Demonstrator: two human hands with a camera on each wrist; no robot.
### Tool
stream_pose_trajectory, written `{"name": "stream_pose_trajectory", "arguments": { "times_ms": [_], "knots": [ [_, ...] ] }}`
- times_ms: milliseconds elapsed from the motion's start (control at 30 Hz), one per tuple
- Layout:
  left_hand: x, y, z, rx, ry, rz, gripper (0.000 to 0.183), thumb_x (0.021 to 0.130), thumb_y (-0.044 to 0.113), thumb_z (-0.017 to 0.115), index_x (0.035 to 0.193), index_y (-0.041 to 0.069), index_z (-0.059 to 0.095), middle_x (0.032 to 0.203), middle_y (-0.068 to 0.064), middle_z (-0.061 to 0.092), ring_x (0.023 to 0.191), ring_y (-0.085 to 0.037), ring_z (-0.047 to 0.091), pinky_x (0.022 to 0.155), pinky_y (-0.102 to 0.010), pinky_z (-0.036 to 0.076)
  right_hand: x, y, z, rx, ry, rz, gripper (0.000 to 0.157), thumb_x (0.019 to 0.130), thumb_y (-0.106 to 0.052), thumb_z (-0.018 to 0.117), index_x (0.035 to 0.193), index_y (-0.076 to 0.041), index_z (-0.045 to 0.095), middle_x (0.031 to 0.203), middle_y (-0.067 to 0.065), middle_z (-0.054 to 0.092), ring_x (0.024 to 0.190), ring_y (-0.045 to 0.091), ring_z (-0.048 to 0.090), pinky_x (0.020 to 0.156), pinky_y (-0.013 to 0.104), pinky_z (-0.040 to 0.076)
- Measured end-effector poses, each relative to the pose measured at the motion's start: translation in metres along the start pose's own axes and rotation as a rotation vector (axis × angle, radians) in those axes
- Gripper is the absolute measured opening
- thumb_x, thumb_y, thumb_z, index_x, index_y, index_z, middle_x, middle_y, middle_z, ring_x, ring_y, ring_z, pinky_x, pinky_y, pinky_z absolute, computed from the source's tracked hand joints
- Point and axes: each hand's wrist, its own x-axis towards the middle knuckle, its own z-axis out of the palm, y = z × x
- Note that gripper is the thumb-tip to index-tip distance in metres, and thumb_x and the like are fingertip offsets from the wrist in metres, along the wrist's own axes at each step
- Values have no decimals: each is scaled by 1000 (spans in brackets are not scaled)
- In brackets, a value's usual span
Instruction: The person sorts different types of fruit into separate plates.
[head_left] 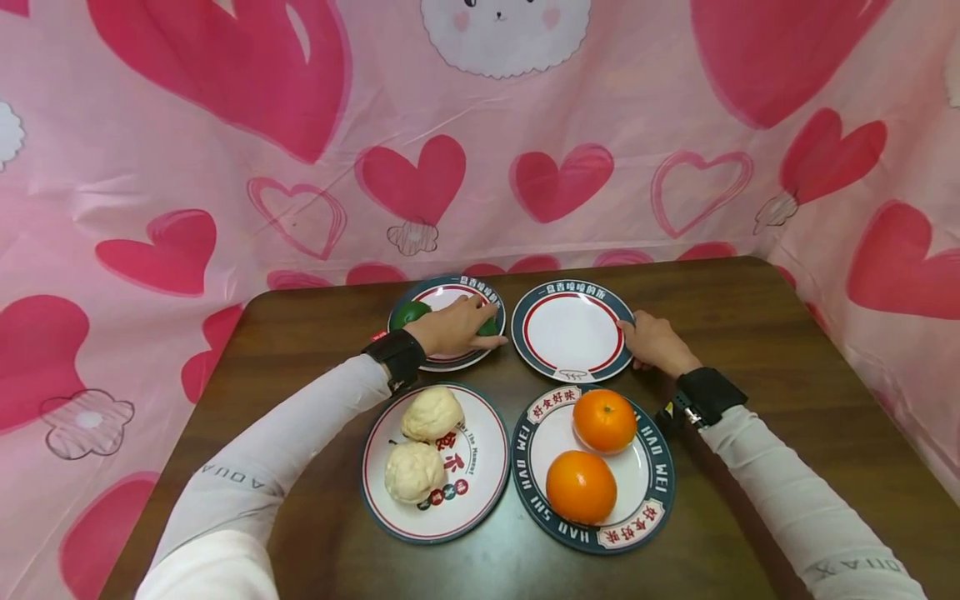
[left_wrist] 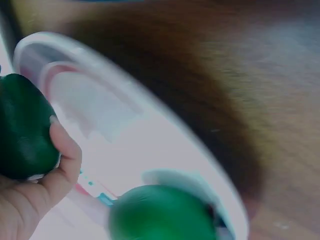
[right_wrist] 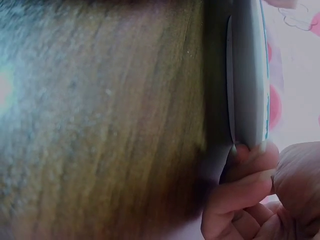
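Note:
My left hand (head_left: 459,325) grips a dark green avocado (left_wrist: 25,130), its thumb and fingers curled round the fruit over the back left plate (left_wrist: 105,110). A second avocado (head_left: 411,313) lies on that same plate's left side. At the back right, my right hand (head_left: 657,343) pinches the right rim of a white plate (head_left: 573,333) with a dark blue border. In the right wrist view, fingertips (right_wrist: 250,155) meet that plate's edge (right_wrist: 250,75); how far the thumb reaches over the rim is partly hidden.
Two cream-coloured lumpy buns (head_left: 415,472) sit on the front left plate (head_left: 480,467). Beside it, two oranges (head_left: 581,487) rest on a blue-rimmed plate (head_left: 637,479). Brown wooden table (head_left: 750,333) lies underneath, and a pink heart-patterned cloth (head_left: 480,108) hangs behind its back edge.

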Motion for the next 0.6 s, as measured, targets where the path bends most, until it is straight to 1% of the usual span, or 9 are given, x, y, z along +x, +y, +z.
{"name": "stream_pose_trajectory", "arguments": {
  "times_ms": [67,133,200,300,367,433,500,600],
  "knots": [
    [0,5,-8,-11,49,15,62,100,53,58,140,7,52,129,-22,56,116,-33,57,96,-44,56,-2,0,0,1,1,-1,55,111,-35,37,142,10,37,88,16,58,62,21,60,61,23,53],
    [0,12,-18,-30,105,42,57,99,50,61,135,7,55,122,-20,57,107,-31,57,87,-39,58,-3,1,-1,2,6,-7,55,111,-36,37,142,9,37,88,16,58,63,21,60,61,23,53],
    [2,21,-29,-42,154,67,53,98,49,63,130,8,56,117,-17,57,102,-28,56,79,-34,58,-3,1,-3,5,10,-9,54,111,-35,37,142,9,37,89,16,58,63,21,60,61,23,53],
    [8,37,-44,-73,196,95,48,96,50,64,124,11,57,115,-14,56,101,-25,55,75,-30,58,-3,1,-5,13,9,-12,54,111,-35,37,142,9,37,90,17,58,63,21,60,61,23,53],
    [14,48,-50,-74,204,104,49,96,52,63,125,13,57,115,-12,55,102,-23,55,76,-28,58,-2,2,-6,19,9,-9,54,111,-35,37,142,9,37,89,16,58,63,22,60,61,23,53],
    [21,60,-52,-71,195,114,50,96,52,62,129,14,57,117,-11,55,103,-22,55,77,-28,59,-1,2,-6,19,7,-10,54,111,-35,37,142,9,37,88,16,57,63,22,60,60,23,52],
    [29,70,-49,-47,177,119,55,97,53,60,136,14,55,123,-12,56,105,-22,56,80,-29,59,1,3,-5,16,5,-5,53,111,-35,37,141,9,37,86,15,57,62,21,60,59,24,51],
    [41,85,-39,-7,134,124,60,99,54,58,142,14,53,132,-13,57,112,-24,57,86,-32,60,4,2,-2,11,-4,-3,51,111,-34,37,140,9,38,82,14,56,60,20,59,58,25,51]
  ]
}}
